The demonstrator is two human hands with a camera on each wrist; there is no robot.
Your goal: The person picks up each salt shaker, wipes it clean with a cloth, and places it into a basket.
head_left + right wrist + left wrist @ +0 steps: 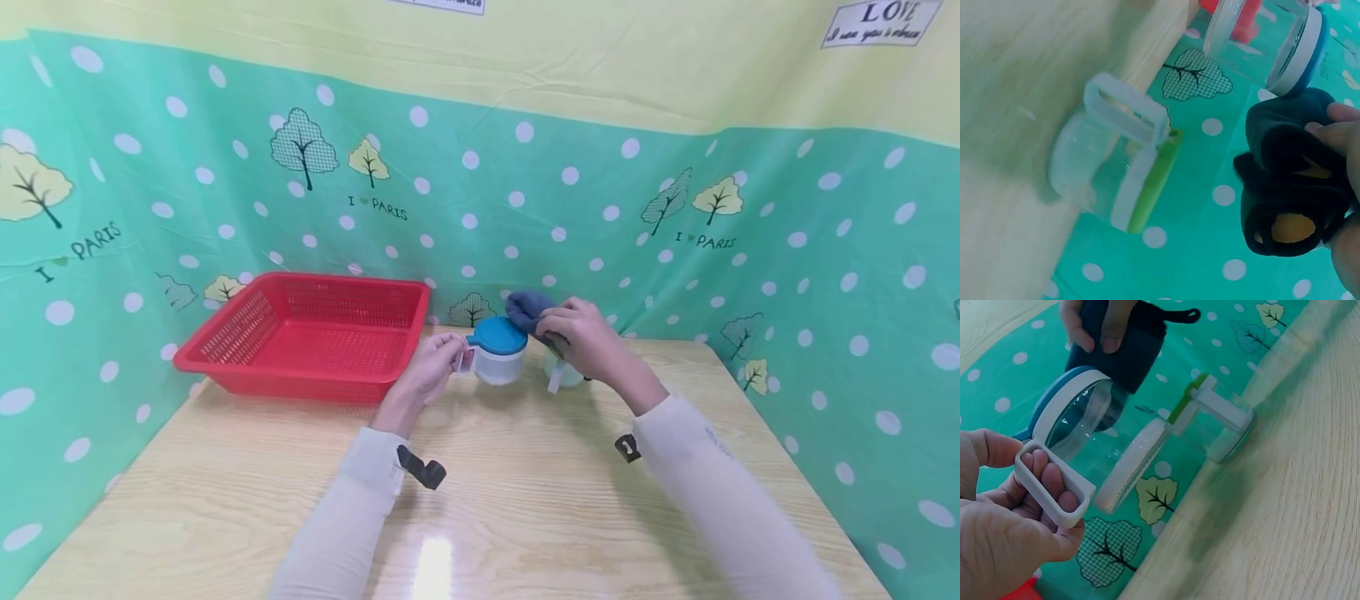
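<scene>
My left hand [435, 364] grips the white handle [1054, 494] of a clear seasoning jar [498, 368], its fingers curled through the loop. The jar stays upright under a blue lid [500, 334]. Whether its base touches the table cannot be made out. Above and right of it, my right hand [583, 337] holds a folded dark blue cloth [527, 308] against the lid's edge. A small loop [1182, 315] sticks out from the cloth in the left wrist view. Below my right hand stands a second clear jar [1094, 162] with a green lid [1157, 181] and white handle, partly hidden in the head view.
A red perforated plastic basket [300, 387] stands at the table's back left, close to my left hand. The wooden table [517, 508] meets a green dotted curtain [480, 192] behind the jars and at both sides.
</scene>
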